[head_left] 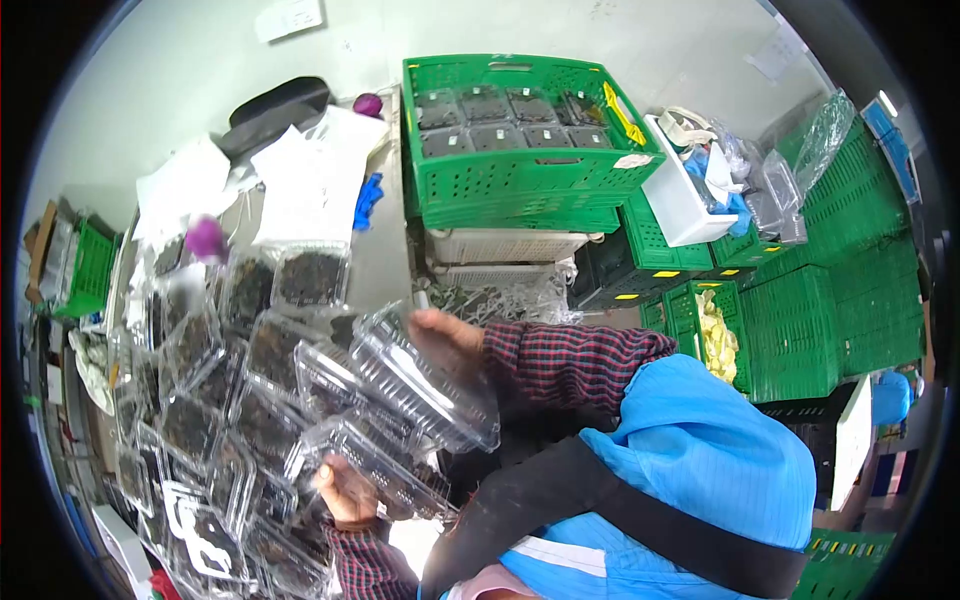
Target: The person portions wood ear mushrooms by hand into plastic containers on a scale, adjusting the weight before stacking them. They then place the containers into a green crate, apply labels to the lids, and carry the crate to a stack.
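My right hand (448,334) grips the upper end of a clear plastic clamshell box (425,385), which is tilted, its ribbed side showing. Lower down, my left hand (347,492) is closed round the edge of another clear clamshell box (375,462), some of its fingers seen through the plastic. The two boxes are close together and overlap in this view. Beyond them lies a heap of clamshell boxes (270,425), many with dark contents. A closed box of dark contents (310,277) stands at the far side of the heap.
White paper sheets (315,180), a blue glove (368,200) and purple round objects (206,240) lie on the metal table (388,245). A green crate (520,185) of filled boxes stands beyond my right arm. Stacked green crates (790,330) and a white bin (680,205) are at right.
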Available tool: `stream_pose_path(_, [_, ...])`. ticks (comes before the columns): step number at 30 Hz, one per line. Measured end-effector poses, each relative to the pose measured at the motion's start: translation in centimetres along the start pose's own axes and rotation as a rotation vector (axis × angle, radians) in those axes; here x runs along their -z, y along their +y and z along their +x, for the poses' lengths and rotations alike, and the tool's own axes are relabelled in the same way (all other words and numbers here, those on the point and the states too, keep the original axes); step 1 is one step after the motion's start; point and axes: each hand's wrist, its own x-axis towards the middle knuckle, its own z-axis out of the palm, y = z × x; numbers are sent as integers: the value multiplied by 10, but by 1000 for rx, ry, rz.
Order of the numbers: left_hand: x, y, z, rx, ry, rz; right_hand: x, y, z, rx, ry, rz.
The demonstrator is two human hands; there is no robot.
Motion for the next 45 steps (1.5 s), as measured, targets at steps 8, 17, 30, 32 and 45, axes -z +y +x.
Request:
stream_pose_path(8, [-234, -33, 179, 133, -247, 111, 110, -214, -3, 183, 114, 10])
stream_pose_path(17, [-491, -107, 386, 163, -259, 298, 266, -475, 32, 411, 264, -358])
stream_pose_path(30, [-499, -141, 556, 540, -330, 332, 384, -564, 58, 182, 609, -47])
stream_pose_path(32, [-499, -130, 556, 513, -357, 430, 406, -566, 50, 258, 575, -115])
stream_pose_path(45, [-478, -85, 564, -214, 66, 1548, 383, -595, 1, 694, 1084, -2099])
